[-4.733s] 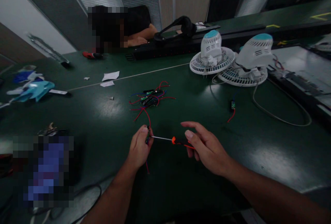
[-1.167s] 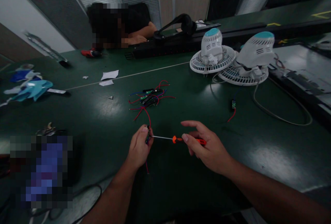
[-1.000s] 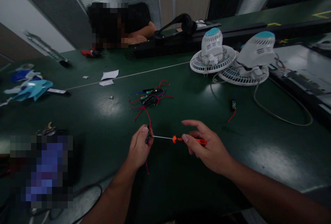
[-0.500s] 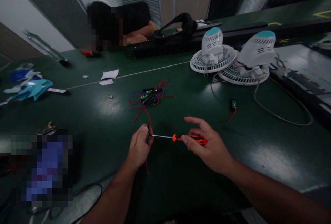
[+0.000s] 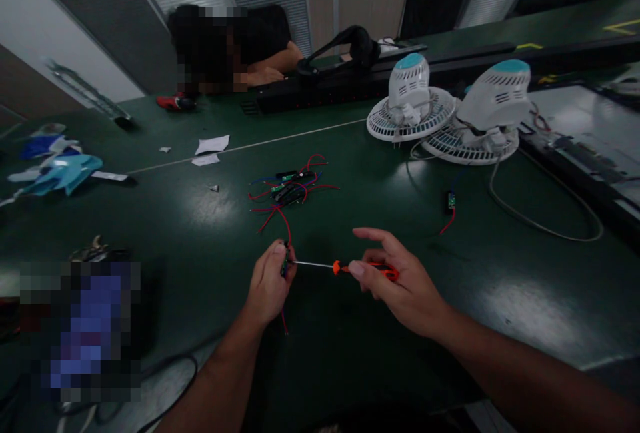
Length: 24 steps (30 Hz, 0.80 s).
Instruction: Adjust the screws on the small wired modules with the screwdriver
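Observation:
My left hand point(image 5: 271, 281) is closed around a small circuit board point(image 5: 285, 261) with red wires trailing from both ends. The fingers hide part of it. An orange and black screwdriver point(image 5: 383, 270) lies in my right hand point(image 5: 400, 283), pinched at the handle, with the index finger stretched out. Its thin shaft runs level to the left, and the tip meets the board at my left fingers. Just beyond my left hand, several similar wired boards point(image 5: 290, 188) form a loose pile. Another wired board point(image 5: 451, 200) lies apart on the right.
Two white fan heads point(image 5: 410, 103) rest grille-down at the back right, their cord point(image 5: 545, 233) looping on the green table. Paper scraps point(image 5: 212, 145) and blue plastic pieces point(image 5: 65, 173) lie to the left. A person point(image 5: 265, 53) leans on the far side, near a red tool point(image 5: 175, 102).
My right hand and the screwdriver have shifted very slightly, with the tip still at the board. My left hand stays in place.

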Each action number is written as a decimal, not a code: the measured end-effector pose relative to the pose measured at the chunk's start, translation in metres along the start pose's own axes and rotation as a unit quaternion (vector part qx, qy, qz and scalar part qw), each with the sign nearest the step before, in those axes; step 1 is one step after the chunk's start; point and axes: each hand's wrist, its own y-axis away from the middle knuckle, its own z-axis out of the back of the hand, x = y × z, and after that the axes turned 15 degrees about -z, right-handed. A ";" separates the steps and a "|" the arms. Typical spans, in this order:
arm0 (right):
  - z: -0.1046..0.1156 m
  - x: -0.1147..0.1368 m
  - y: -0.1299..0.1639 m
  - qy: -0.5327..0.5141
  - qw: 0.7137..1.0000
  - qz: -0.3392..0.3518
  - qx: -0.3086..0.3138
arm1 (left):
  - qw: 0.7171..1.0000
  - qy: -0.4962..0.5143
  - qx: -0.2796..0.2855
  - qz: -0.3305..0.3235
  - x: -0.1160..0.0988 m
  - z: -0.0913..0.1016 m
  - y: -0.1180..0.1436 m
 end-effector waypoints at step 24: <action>0.001 0.001 -0.001 0.043 0.999 0.013 -0.025 | 1.000 0.003 0.009 0.009 -0.004 0.000 0.000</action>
